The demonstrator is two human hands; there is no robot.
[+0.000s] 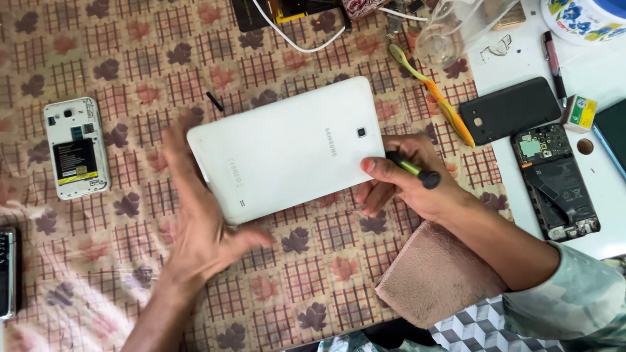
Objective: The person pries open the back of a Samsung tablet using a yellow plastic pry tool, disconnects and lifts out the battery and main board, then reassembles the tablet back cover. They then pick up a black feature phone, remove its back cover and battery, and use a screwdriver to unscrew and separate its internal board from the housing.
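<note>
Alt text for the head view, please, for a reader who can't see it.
A white tablet lies face down on a leaf-patterned cloth; the right hand rests at its edge holding a green-and-black tool, while the blurred left hand is open beside it. Opened phones, a toothbrush and a pink cloth lie around.

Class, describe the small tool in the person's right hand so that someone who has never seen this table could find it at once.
Start at the big white tablet lying face down in the middle of the patterned cloth. At its right edge, the right hand pinches a short screwdriver against the tablet. Its yellow-green shaft and round black end cap set it apart from the longer orange and green toothbrush lying farther up.
</note>
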